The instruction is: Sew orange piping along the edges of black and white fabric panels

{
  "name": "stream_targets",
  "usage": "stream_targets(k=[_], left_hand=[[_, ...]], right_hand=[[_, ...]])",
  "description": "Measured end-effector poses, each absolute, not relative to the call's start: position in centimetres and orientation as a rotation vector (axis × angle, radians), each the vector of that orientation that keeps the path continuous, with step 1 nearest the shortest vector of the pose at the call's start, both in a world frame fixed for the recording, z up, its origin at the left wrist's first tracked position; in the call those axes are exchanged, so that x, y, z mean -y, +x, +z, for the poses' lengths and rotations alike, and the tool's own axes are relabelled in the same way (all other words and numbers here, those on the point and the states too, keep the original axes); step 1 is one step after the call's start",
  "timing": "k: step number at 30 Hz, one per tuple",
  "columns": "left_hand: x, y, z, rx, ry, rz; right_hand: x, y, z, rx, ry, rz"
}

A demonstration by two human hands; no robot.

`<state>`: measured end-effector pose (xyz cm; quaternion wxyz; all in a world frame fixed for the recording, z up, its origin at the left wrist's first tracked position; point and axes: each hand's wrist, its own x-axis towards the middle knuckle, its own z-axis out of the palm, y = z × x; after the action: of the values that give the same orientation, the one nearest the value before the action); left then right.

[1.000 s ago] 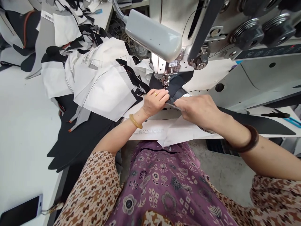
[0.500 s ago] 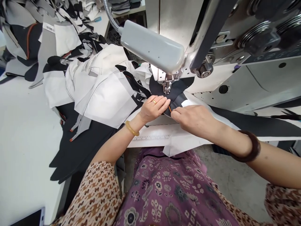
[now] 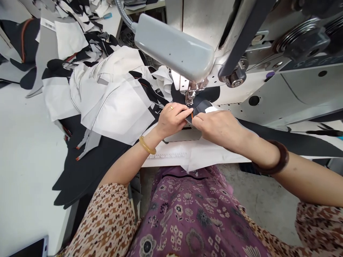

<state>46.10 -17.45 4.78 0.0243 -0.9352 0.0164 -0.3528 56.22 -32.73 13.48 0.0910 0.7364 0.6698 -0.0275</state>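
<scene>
Black fabric [image 3: 201,106] with a thin orange piping strip [image 3: 192,115] lies beneath the presser foot [image 3: 189,97] of a sewing machine. My left hand [image 3: 172,119] is on the fabric's near left edge, just in front of the foot, its fingers drawn together on the cloth. My right hand [image 3: 218,126] pinches the fabric edge close beside the orange strip, thumb and fingers closed. The fingertips of both hands are only a short way apart. White backing material runs from under my right hand toward the table edge.
A grey lamp head [image 3: 174,48] hangs over the needle area. White and black cut pieces [image 3: 115,110] are heaped to the left. A printed ruler [image 3: 166,156] marks the front edge. A phone [image 3: 33,248] lies at the lower left.
Both hands have moved slightly up toward the presser foot, and the fabric has bunched and shifted with them. The whole view has shifted a little.
</scene>
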Motion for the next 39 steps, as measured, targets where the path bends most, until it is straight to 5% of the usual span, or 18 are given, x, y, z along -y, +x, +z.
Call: stream_targets(k=[14,25,39], left_hand=[[16.1,48.4,6.2,-0.256,-2.705,-1.063],[16.3,47.0,5.2,-0.535,-2.292,-1.371],[15.7,46.9,4.8,-0.379,-2.397,-1.359]], right_hand=[[31.0,59.3,15.9,-2.08,2.258,-0.047],[32.4,55.4,12.9,-2.067,2.018,-0.022],[31.3,56.1,13.3,-2.021,2.04,0.05]])
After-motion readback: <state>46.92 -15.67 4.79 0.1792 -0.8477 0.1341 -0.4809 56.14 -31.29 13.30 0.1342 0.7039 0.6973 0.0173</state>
